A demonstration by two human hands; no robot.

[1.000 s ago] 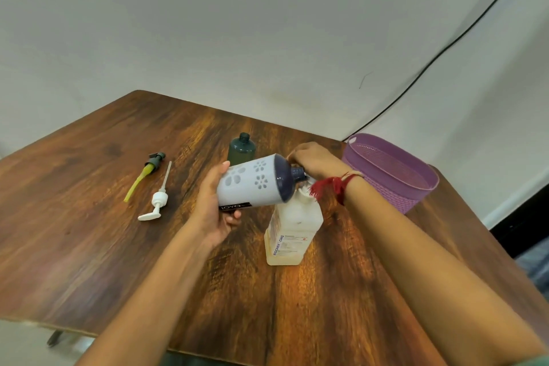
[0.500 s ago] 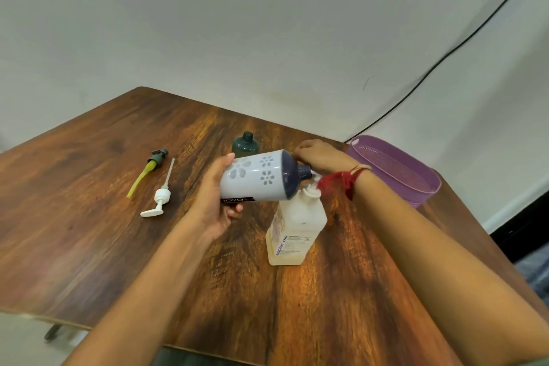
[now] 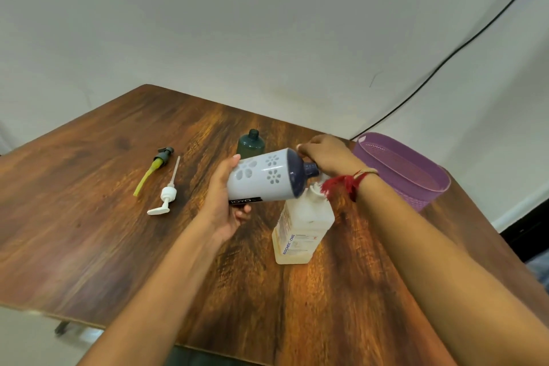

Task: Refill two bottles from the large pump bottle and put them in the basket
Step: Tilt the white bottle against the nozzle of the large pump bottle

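Fingers [image 3: 242,212] of the left hand [image 3: 221,202] wrap the white bottle [image 3: 261,184], holding it on its side in the air, dark neck pointing right. The right hand [image 3: 323,154] sits curled at that neck, just above the pump bottle [image 3: 300,232]; what its fingers grip cannot be told. The pump bottle stands upright on the table [image 3: 89,232]. A green bottle [image 3: 251,145] stands behind. The basket [image 3: 401,169] is at the right edge. A white pump [image 3: 165,196] and a green pump [image 3: 157,163] lie to the left.
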